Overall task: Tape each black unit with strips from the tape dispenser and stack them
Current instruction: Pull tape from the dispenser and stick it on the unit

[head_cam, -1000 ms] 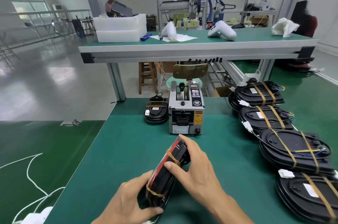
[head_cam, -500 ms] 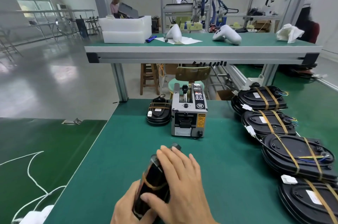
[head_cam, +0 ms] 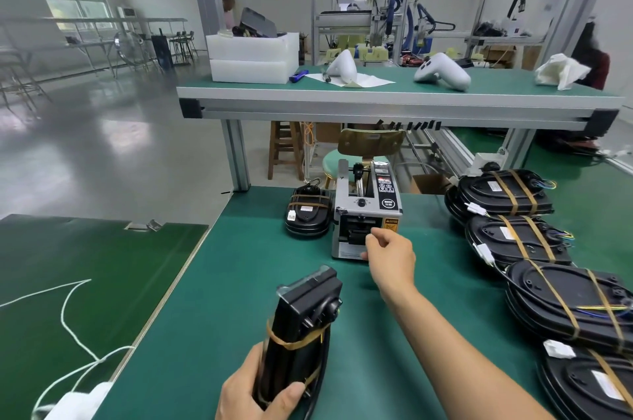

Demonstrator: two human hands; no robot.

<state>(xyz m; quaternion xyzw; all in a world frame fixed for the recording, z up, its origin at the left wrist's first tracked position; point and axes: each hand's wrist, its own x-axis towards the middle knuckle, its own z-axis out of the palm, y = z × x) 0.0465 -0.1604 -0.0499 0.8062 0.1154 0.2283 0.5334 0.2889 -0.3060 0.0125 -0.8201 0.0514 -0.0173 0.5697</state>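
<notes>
Here the left hand [head_cam: 255,395] is gripping a black unit [head_cam: 301,334] near the bottom edge of the green table [head_cam: 212,299], thumb and fingers curled round its lower end. The unit is standing on edge, tilted a little away from the person, and brownish bands of tape are showing across its middle and lower part. The right hand [head_cam: 388,253] is reaching forward to the front of the tape dispenser [head_cam: 366,210], its fingers curled with thumb and forefinger pinched together at the slot; whether a strip is actually sitting between them is too small to tell. The dispenser is standing upright toward the far end of the table. Just to its left a small stack of taped units [head_cam: 308,214] is lying flat. Along the right side of the table, larger black housings [head_cam: 565,303] are lying in overlapping stacks, each crossed by two brown tape strips, with coloured wires and white connectors sticking out. Beyond, a raised bench [head_cam: 394,101] is carrying white foam blocks [head_cam: 251,58] and white shells [head_cam: 442,72].
</notes>
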